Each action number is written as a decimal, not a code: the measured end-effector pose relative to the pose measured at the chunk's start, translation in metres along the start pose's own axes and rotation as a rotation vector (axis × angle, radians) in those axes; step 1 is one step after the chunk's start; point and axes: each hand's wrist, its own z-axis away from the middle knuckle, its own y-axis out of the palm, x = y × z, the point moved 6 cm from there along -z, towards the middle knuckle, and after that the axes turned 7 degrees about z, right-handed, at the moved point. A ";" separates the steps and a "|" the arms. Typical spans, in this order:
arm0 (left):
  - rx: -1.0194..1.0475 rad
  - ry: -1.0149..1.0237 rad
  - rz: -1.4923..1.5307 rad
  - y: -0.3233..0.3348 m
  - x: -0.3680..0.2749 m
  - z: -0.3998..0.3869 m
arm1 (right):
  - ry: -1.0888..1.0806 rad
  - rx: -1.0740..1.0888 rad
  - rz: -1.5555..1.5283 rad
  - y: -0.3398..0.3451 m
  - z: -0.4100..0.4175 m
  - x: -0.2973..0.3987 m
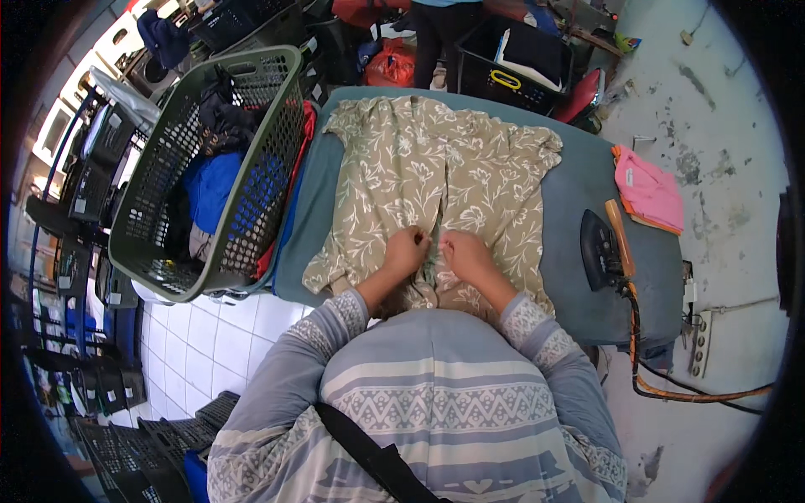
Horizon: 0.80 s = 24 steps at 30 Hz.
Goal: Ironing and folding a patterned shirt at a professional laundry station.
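Note:
A khaki shirt [387, 170] with white floral print lies spread on a padded ironing table [572, 188], its front opening running down the middle. My left hand [405, 251] pinches the edge left of that opening, near the lower end of the garment. Just across the gap, my right hand [468, 254] pinches the opposite edge. The fingertips of both hands face each other, a little apart. Below them the cloth bunches against my body, and a small button shows there.
On the right an electric iron [599, 248] with a wooden handle rests, its cord trailing right. Folded pink clothing [651, 188] lies behind it. A green laundry basket [229, 245] of clothes stands left. A person [434, 44] stands beyond the table near a black crate [481, 78].

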 end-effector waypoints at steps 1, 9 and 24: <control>-0.029 0.012 0.016 0.000 -0.002 0.001 | -0.052 -0.094 0.069 -0.008 -0.008 -0.001; 0.046 0.007 0.093 0.009 -0.009 0.002 | 0.097 -0.080 0.000 0.021 -0.012 -0.027; 0.145 -0.076 0.248 0.011 0.005 -0.008 | 0.412 0.168 -0.798 0.044 -0.012 -0.059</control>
